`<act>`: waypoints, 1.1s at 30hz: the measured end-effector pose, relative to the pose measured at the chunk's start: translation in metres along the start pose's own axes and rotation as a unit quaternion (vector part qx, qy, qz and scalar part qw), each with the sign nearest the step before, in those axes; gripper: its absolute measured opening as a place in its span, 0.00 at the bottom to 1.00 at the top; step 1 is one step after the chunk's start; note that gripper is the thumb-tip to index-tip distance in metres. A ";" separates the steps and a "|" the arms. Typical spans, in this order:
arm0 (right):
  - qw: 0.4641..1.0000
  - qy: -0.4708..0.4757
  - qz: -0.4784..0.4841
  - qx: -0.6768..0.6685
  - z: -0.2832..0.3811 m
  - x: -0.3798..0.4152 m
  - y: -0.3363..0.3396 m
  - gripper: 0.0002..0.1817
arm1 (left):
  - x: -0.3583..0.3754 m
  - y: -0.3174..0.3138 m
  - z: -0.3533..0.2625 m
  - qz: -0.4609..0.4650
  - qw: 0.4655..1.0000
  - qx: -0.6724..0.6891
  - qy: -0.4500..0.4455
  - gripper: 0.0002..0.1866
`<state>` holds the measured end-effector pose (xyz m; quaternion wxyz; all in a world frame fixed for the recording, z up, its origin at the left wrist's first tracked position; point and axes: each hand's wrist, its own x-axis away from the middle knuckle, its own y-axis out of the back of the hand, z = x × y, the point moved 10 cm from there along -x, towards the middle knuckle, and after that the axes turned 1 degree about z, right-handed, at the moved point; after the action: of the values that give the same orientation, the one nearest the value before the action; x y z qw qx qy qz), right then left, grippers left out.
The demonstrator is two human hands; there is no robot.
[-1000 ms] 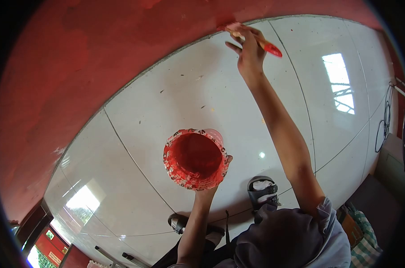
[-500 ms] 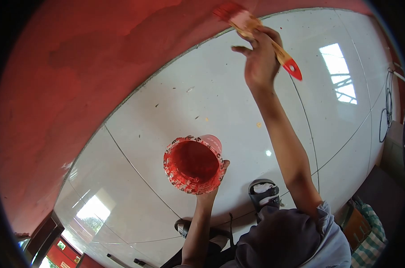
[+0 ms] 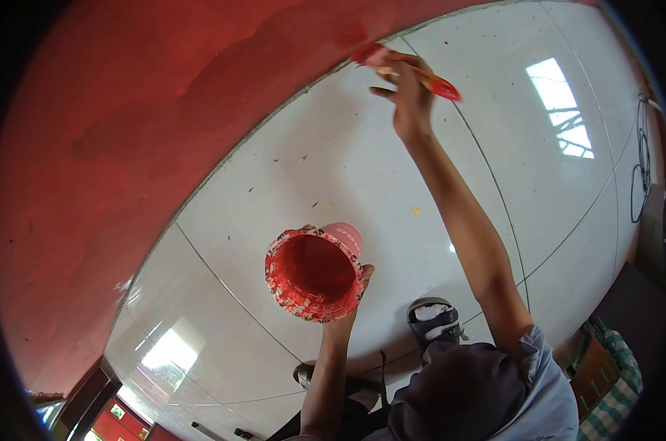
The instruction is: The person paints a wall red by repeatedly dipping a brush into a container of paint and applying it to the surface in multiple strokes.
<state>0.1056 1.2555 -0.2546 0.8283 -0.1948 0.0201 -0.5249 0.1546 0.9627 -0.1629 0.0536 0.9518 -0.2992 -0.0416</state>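
My left hand (image 3: 347, 314) is closed round the side of a paint bucket (image 3: 274, 283), most of its fingers hidden behind it. Red paint coats the bucket's inside, and its rim is ragged with paint-smeared paper. Out ahead, my right hand (image 3: 412, 99) grips a paintbrush (image 3: 441, 87) with a red-tipped wooden handle. The brush's red bristles (image 3: 367, 54) point left and overlap the foot of the red wall (image 3: 222, 88) in this view. Darker, wet-looking patches show on the wall.
Glossy white floor tiles (image 3: 274, 198) with small bits of debris meet the wall along a curved edge. My sandalled foot (image 3: 432, 320) stands below. At the right lie a dark cable (image 3: 639, 176) and a green checked cloth (image 3: 616, 389).
My right hand has moved left with the brush, whose handle now lies flatter and whose bristles are lower, by the wall's foot. My left hand still holds the bucket in nearly the same place.
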 end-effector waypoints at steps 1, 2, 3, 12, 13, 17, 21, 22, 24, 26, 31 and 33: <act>1.000 -0.004 0.027 0.004 -0.011 -0.006 -0.010 0.09 | -0.001 -0.001 0.000 -0.008 1.000 0.021 0.001 0.23; 0.999 0.001 0.024 -0.022 -0.010 -0.008 -0.019 0.09 | 0.000 0.001 0.008 -0.023 0.999 0.025 0.022 0.26; 0.999 0.021 0.024 -0.042 -0.003 -0.008 -0.023 0.09 | 0.002 0.003 0.016 -0.039 0.998 0.030 0.042 0.29; 0.998 0.045 -0.011 -0.048 0.014 -0.016 -0.004 0.08 | 0.007 0.005 0.004 -0.069 0.997 0.027 0.031 0.38; 0.996 0.074 0.010 -0.056 0.031 -0.011 -0.017 0.08 | 0.007 0.005 0.004 -0.064 0.998 -0.023 0.013 0.40; 0.990 0.107 -0.042 -0.087 0.061 -0.001 0.018 0.06 | 0.005 0.006 0.007 -0.070 0.995 -0.065 -0.020 0.44; 0.995 0.066 -0.054 -0.048 0.038 -0.029 0.020 0.07 | 0.023 0.006 0.017 -0.013 0.963 -0.250 -0.099 0.43; 0.993 0.109 -0.008 -0.034 0.048 -0.030 0.006 0.07 | 0.036 0.011 0.032 -0.007 0.957 -0.269 -0.105 0.43; 0.989 0.114 -0.008 -0.098 0.071 -0.023 0.001 0.07 | 0.042 0.012 0.037 -0.006 0.957 -0.268 -0.111 0.41; 0.981 0.141 -0.036 -0.131 0.083 -0.015 0.019 0.07 | 0.039 0.015 0.037 -0.020 0.967 -0.228 -0.107 0.40; 0.997 0.050 -0.050 -0.029 0.042 -0.036 0.024 0.09 | 0.054 0.011 0.048 0.048 0.926 -0.351 -0.129 0.39; 0.994 0.084 -0.038 -0.053 0.058 -0.034 0.013 0.10 | 0.055 0.004 0.039 0.044 0.874 -0.454 -0.167 0.40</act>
<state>0.1151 1.3076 -0.2116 0.7918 -0.1944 0.1103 -0.5684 0.1925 0.9245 -0.2038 0.4308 0.7875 -0.2931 -0.3291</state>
